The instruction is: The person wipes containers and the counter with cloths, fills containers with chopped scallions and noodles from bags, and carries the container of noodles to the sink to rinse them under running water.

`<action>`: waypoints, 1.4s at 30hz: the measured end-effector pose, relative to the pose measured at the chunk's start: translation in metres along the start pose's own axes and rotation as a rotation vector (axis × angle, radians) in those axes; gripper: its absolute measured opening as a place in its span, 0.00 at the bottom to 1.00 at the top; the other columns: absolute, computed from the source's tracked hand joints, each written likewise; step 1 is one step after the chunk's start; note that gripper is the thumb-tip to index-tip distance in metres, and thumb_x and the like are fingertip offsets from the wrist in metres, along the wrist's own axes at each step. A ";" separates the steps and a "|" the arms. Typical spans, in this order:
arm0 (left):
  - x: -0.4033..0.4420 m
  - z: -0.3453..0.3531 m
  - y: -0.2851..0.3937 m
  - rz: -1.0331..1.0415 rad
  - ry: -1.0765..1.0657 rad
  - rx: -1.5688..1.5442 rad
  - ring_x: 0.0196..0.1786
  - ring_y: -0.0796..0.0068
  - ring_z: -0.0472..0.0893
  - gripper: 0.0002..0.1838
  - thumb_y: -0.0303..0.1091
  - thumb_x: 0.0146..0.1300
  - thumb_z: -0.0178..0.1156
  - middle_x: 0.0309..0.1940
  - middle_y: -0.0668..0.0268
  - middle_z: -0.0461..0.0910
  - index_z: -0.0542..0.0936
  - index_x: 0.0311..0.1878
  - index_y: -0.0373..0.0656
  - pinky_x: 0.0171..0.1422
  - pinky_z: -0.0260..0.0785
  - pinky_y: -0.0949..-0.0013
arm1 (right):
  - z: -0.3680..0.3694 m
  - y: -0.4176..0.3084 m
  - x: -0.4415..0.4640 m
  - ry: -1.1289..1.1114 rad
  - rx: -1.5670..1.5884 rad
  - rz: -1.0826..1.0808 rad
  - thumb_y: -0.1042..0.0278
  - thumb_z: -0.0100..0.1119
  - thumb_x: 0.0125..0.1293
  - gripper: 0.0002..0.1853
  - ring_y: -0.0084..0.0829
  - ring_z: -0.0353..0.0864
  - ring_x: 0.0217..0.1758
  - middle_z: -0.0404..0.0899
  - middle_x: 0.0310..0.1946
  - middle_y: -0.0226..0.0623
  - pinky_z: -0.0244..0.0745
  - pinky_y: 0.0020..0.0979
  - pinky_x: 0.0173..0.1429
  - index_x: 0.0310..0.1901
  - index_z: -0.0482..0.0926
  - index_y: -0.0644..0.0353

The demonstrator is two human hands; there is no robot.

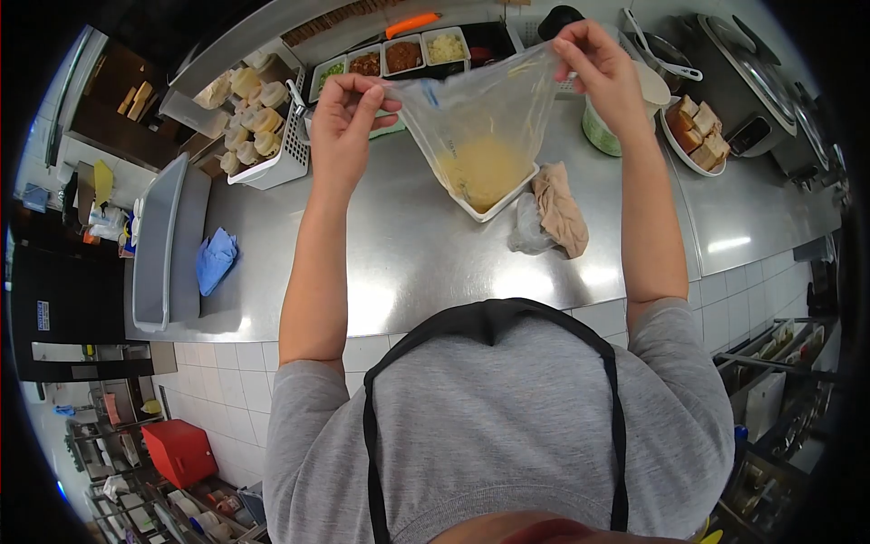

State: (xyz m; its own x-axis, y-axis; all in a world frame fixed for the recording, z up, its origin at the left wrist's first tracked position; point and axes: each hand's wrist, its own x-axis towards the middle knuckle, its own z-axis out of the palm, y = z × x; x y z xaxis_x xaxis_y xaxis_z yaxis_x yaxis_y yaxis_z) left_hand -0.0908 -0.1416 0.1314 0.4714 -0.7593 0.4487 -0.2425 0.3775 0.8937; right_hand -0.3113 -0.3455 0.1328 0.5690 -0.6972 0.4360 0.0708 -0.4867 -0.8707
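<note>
A clear plastic bag (480, 118) with pale yellow contents at its bottom is stretched between my two hands. My left hand (349, 113) pinches its upper left corner. Its upper right corner is pinched by my right hand (591, 65), held higher. The lower part of the bag rests in or over a white square dish (497, 214) on the steel counter (417, 263). Right beside the dish lie a crumpled beige cloth (560, 210) and a crumpled clear plastic piece (529, 228).
At the left are a white basket of bottles (292, 152), a grey tub (161, 245) and a blue cloth (217, 261). Small containers of fillings (403, 56) line the back. A green-white tub (600, 134) and a bread dish (696, 136) stand at the right.
</note>
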 end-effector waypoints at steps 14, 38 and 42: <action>0.014 0.066 -0.027 0.239 -0.298 -0.082 0.47 0.76 0.76 0.08 0.24 0.66 0.53 0.52 0.62 0.70 0.66 0.44 0.42 0.52 0.70 0.73 | 0.058 0.003 -0.017 -0.342 -0.299 -0.142 0.65 0.62 0.59 0.27 0.20 0.66 0.33 0.70 0.37 0.30 0.64 0.25 0.35 0.59 0.66 0.56; -0.078 0.018 -0.160 -0.241 -0.556 0.341 0.72 0.59 0.53 0.69 0.40 0.34 0.79 0.69 0.55 0.51 0.36 0.72 0.45 0.74 0.46 0.61 | 0.071 0.038 -0.035 -0.289 0.048 0.034 0.70 0.60 0.61 0.12 0.19 0.73 0.43 0.75 0.39 0.27 0.69 0.24 0.50 0.46 0.72 0.60; -0.070 0.022 -0.129 -0.201 -0.516 0.275 0.72 0.57 0.52 0.71 0.42 0.35 0.79 0.71 0.51 0.46 0.33 0.73 0.47 0.74 0.47 0.59 | 0.073 0.012 -0.030 -0.270 -0.043 -0.024 0.70 0.59 0.61 0.11 0.19 0.72 0.44 0.75 0.39 0.28 0.69 0.24 0.51 0.44 0.73 0.61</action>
State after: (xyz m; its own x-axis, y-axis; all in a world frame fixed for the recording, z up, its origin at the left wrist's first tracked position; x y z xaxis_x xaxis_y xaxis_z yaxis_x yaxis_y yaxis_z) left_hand -0.1118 -0.1487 -0.0150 0.0765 -0.9857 0.1499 -0.4339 0.1025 0.8951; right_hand -0.2682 -0.2919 0.0923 0.7660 -0.5224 0.3746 0.0550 -0.5274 -0.8478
